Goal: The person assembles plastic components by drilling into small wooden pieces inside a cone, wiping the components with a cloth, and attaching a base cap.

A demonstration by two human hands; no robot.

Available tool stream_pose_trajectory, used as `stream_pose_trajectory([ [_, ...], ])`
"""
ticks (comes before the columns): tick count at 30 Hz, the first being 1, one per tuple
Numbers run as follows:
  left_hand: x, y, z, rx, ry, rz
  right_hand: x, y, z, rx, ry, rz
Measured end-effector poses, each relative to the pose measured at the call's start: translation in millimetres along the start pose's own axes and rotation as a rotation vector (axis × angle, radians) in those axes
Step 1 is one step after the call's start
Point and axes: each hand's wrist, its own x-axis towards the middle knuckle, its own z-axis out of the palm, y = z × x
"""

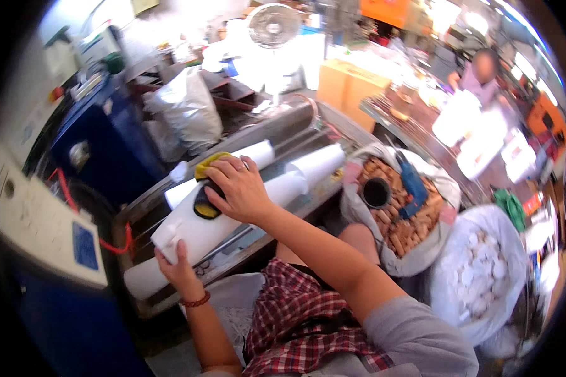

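A long white cylinder lies slantwise across a wooden trough. At its near left end my left hand is closed on it, thumb up along the end and the other fingers partly hidden. My right hand presses a yellow-and-black pad on top of the cylinder, its fingers bent over the pad. More white cylinders lie in the trough: one behind, one at the right and one at the near left. A thin metal rod runs beside the held cylinder.
Right of the trough, a sack of brown pieces holds a blue power drill and a dark cup. Nearby sits a bag of white pieces. A fan and a cardboard box stand behind; a person is at a far table.
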Motion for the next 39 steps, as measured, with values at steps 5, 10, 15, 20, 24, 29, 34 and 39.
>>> stream_pose_trajectory([
  [5,-30,12,21,-0.028,-0.002,-0.061,-27,28,-33,0.317,0.103,0.284],
  [10,-22,-43,28,-0.517,-0.231,-0.467,-90,26,-83,0.368,0.154,0.154],
  [15,-50,-45,33,-0.402,-0.289,-0.586,-159,36,-158,0.279,0.156,0.193],
  [20,-78,-65,13,-0.409,-0.432,-0.694,-248,96,-264,-0.215,0.141,0.487],
  [24,-103,-83,6,-0.034,-0.520,-0.584,-325,146,-322,-0.298,-0.376,0.587],
  [29,-108,-79,10,0.071,-0.598,-0.464,-341,204,-360,-0.661,-0.427,0.855],
  [34,-97,-82,9,0.238,-0.692,-0.315,-391,269,-350,-1.035,-0.937,0.764],
  [39,-96,-73,8,0.303,-0.735,0.060,-380,269,-350,-0.912,-0.743,0.726],
])
